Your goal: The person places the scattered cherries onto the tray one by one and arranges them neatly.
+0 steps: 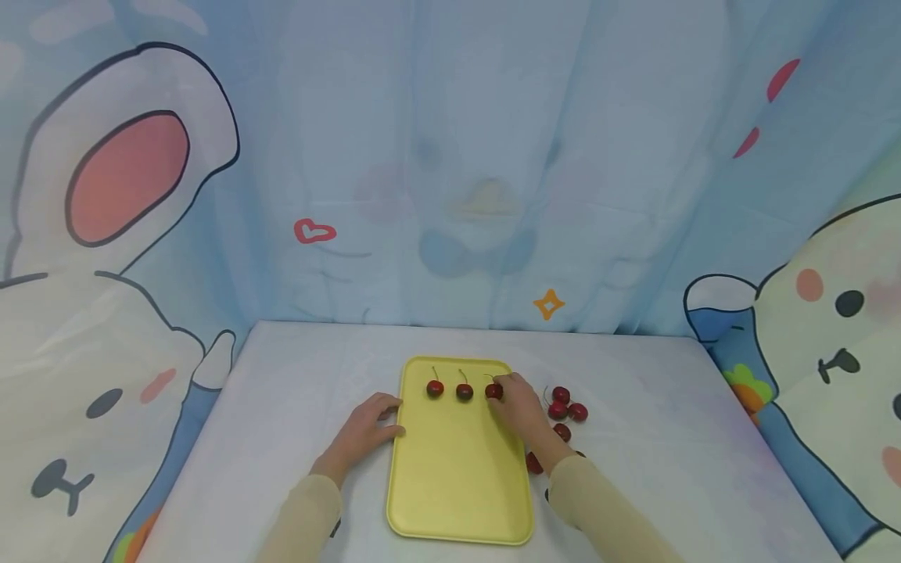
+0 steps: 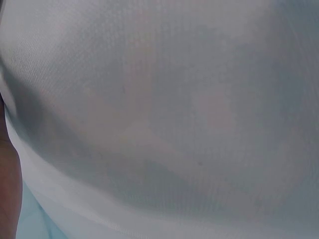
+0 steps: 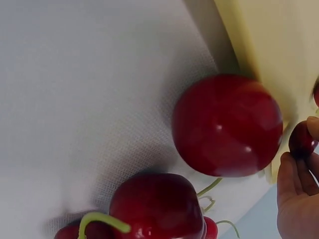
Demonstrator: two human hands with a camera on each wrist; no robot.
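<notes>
My right hand [image 1: 522,410] pinches a dark red cherry [image 1: 494,390] over the upper right corner of a yellow tray [image 1: 459,481]. In the right wrist view, the thumb and fingertips hold that cherry from its sides. To its left on the tray sit two more cherries with upright stems, one in the middle [image 1: 464,392] and one at the left [image 1: 435,388], in a row near the far rim. My left hand [image 1: 360,432] touches the tray's left edge with thumb and fingers spread apart. The left wrist view shows mostly white cloth.
Several loose cherries [image 1: 558,410] lie on the white tablecloth [image 1: 655,453] right of the tray. One large-looking cherry [image 3: 227,125] is close beside the tray's edge in the right wrist view. Behind the table hangs a blue cartoon-printed curtain [image 1: 479,156].
</notes>
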